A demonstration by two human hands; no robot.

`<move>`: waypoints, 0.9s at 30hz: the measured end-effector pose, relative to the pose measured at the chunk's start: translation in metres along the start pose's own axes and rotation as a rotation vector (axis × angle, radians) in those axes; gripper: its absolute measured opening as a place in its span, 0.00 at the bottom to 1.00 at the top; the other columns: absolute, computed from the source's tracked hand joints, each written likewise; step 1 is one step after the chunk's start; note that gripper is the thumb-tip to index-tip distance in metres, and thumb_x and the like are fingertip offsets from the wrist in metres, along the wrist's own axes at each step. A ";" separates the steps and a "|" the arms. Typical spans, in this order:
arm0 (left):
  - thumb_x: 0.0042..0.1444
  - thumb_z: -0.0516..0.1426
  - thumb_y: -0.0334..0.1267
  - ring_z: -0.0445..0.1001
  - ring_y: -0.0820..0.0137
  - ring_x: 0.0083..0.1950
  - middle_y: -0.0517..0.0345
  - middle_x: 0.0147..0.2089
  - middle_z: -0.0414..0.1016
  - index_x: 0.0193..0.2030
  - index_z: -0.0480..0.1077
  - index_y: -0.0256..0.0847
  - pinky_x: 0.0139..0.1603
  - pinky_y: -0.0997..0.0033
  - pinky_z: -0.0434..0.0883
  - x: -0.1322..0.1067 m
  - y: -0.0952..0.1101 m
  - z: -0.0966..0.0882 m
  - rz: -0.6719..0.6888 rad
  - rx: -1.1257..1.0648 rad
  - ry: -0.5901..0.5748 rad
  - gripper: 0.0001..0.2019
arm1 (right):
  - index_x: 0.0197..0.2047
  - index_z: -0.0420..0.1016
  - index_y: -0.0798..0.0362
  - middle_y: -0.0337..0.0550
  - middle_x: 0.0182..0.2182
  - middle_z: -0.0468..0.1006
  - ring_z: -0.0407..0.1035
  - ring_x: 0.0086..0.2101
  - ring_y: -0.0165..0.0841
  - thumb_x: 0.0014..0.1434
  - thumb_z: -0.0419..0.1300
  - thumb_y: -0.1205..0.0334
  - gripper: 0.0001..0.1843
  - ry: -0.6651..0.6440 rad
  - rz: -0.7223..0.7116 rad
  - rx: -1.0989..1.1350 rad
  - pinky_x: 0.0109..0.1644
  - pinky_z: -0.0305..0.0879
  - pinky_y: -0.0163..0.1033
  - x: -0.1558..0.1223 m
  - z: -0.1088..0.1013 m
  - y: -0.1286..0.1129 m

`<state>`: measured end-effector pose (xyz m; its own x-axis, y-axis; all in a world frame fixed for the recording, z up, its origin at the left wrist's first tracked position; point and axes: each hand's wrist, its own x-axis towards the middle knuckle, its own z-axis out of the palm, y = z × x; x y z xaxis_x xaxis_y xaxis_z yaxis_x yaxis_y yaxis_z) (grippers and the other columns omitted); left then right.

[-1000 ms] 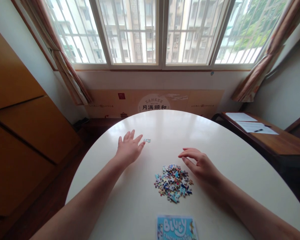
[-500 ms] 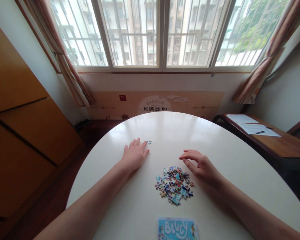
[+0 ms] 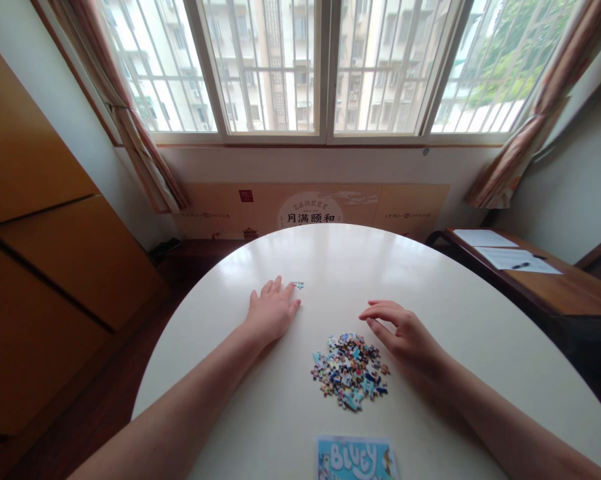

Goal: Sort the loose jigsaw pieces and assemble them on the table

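Left fingers (image 3: 276, 285) spread beside puzzle pieces (image 3: 299, 285); right fingers (image 3: 386, 311) (curved, slightly parted) near the heap (image 3: 350, 373).

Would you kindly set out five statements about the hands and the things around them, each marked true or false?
1. The left hand is spread, with a fingertip at a small cluster of puzzle pieces. True.
2. The right hand is buried in the big pile. False: it is beyond and to the right of the pile of loose pieces.
3. The blue rectangular item marked "Bluey" lies nearer the person than the pile. True.
4. The white table has a straight far edge. False: its far edge is curved.
5. The white papers lie among the puzzle pieces. False: they lie on the wooden surface at the right.
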<state>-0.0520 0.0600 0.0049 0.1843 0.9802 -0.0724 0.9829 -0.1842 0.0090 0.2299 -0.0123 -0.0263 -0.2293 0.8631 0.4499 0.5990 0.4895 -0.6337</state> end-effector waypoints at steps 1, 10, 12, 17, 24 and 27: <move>0.68 0.42 0.50 0.46 0.52 0.75 0.43 0.77 0.43 0.72 0.55 0.44 0.68 0.40 0.50 0.000 0.000 0.000 0.003 -0.005 0.002 0.29 | 0.41 0.82 0.49 0.48 0.42 0.83 0.71 0.54 0.47 0.63 0.56 0.61 0.12 -0.001 0.003 -0.001 0.58 0.67 0.57 0.000 0.000 0.000; 0.68 0.42 0.50 0.46 0.52 0.75 0.43 0.77 0.42 0.73 0.54 0.44 0.68 0.41 0.50 0.000 0.001 0.001 -0.001 -0.022 0.003 0.29 | 0.40 0.82 0.48 0.48 0.42 0.83 0.72 0.53 0.47 0.62 0.57 0.62 0.11 0.019 0.003 0.003 0.58 0.68 0.56 0.000 0.000 0.000; 0.68 0.43 0.50 0.46 0.51 0.75 0.42 0.77 0.41 0.73 0.54 0.43 0.68 0.42 0.51 -0.001 0.002 -0.002 0.001 -0.031 0.003 0.29 | 0.40 0.82 0.48 0.48 0.42 0.83 0.72 0.53 0.47 0.62 0.57 0.62 0.10 0.019 0.003 0.005 0.58 0.68 0.56 -0.001 -0.002 0.000; 0.68 0.47 0.49 0.53 0.51 0.72 0.43 0.74 0.51 0.69 0.61 0.41 0.68 0.48 0.54 -0.006 0.005 -0.011 0.070 -0.074 0.159 0.27 | 0.41 0.81 0.49 0.48 0.42 0.83 0.71 0.54 0.46 0.63 0.57 0.62 0.11 0.025 0.005 0.005 0.59 0.66 0.57 -0.001 -0.004 -0.003; 0.59 0.59 0.39 0.74 0.67 0.40 0.54 0.42 0.78 0.39 0.78 0.42 0.44 0.68 0.71 -0.027 0.013 -0.026 0.716 -0.367 -0.036 0.07 | 0.42 0.81 0.48 0.47 0.42 0.83 0.71 0.54 0.46 0.63 0.57 0.63 0.10 -0.003 0.005 -0.006 0.58 0.67 0.58 -0.001 -0.005 -0.004; 0.55 0.60 0.33 0.73 0.71 0.35 0.57 0.36 0.77 0.36 0.79 0.42 0.39 0.72 0.69 -0.030 0.014 -0.032 0.813 -0.428 -0.170 0.05 | 0.42 0.81 0.48 0.47 0.42 0.83 0.71 0.54 0.46 0.63 0.57 0.62 0.10 0.002 0.003 -0.011 0.58 0.67 0.57 -0.001 -0.006 -0.003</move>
<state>-0.0439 0.0306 0.0389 0.8466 0.5316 -0.0273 0.4760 -0.7332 0.4856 0.2329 -0.0155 -0.0212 -0.2256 0.8644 0.4493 0.6082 0.4852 -0.6282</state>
